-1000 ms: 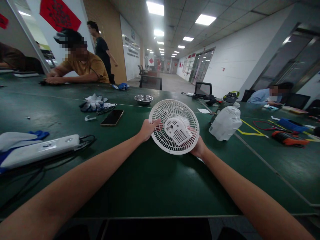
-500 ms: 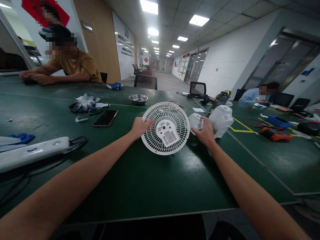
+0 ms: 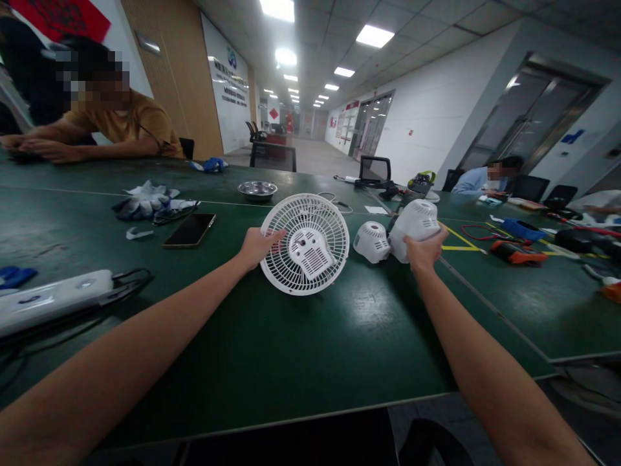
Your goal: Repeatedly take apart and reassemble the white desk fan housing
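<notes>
A round white fan grille point(image 3: 310, 251) stands tilted up over the green table, with a slotted plate at its centre. My left hand point(image 3: 259, 248) grips its left rim, the thumb across the bars. My right hand point(image 3: 425, 249) is closed around the lower right side of a larger white plastic housing point(image 3: 412, 221) with vent slots. Between that housing and the grille is a smaller white vented motor cover point(image 3: 372, 242), which no hand touches. Part of a thin pale cable point(image 3: 334, 199) shows behind the grille.
On the left are a phone point(image 3: 190, 230), gloves point(image 3: 147, 200) and a white power strip point(image 3: 58, 299). A metal bowl point(image 3: 257, 189) sits behind the grille. To the right lies an orange multimeter point(image 3: 517, 252). Two people sit at the table's far sides.
My right hand has let go of the smaller motor cover and moved right to grip the larger housing. My left hand still holds the grille. The view has shifted slightly.
</notes>
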Motion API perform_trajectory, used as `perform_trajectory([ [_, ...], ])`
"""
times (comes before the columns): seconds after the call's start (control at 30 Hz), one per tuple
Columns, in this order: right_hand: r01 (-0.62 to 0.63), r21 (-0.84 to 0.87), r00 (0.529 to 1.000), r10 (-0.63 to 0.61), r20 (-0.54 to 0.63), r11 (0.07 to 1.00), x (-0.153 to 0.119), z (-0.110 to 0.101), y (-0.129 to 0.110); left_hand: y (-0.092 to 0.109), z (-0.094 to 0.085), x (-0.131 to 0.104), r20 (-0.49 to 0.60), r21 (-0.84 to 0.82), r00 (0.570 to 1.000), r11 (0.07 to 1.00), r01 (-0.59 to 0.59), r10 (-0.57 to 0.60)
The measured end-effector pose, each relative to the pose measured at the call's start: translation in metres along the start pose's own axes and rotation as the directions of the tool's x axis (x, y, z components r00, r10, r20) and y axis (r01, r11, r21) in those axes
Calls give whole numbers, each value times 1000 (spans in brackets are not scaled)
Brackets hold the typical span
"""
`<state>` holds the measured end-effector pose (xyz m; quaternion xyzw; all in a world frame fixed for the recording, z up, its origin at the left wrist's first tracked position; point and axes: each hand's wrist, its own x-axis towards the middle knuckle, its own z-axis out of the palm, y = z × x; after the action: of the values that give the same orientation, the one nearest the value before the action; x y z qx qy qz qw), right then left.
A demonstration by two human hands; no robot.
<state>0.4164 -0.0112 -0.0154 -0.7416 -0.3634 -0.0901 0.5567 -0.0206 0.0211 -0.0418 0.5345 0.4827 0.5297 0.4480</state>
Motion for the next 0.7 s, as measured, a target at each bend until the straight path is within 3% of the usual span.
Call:
perform_trajectory([
  [0.1,-120,23,989,118,87,992,3,11,15,1,1,0,-2,-8,1000,1000,5,-6],
  [0.23,-116,23,993,115,28,993,4,15,13,8,4,-4,-18,-13,999,999,31,-31],
  [0.37,30,178,993,-8,-119,984,5,9,-7,12,6,-7,-28,-40,999,998,43,-44],
  [0.43,125,251,986,-92,-139,960,0,8,-19,11,6,-6,-25,-49,999,998,43,-45],
  [0.57,188,244,979,-200,27,951,-20,15,-38,9,7,-5,-33,-35,999,999,26,-27],
  [0.63,182,180,968,-209,142,967,-29,19,-41,9,7,-5,-43,-42,999,999,13,-14],
  [0.7,177,130,962,-199,184,976,-32,21,-40,10,7,-6,-44,-48,999,999,15,-17],
])
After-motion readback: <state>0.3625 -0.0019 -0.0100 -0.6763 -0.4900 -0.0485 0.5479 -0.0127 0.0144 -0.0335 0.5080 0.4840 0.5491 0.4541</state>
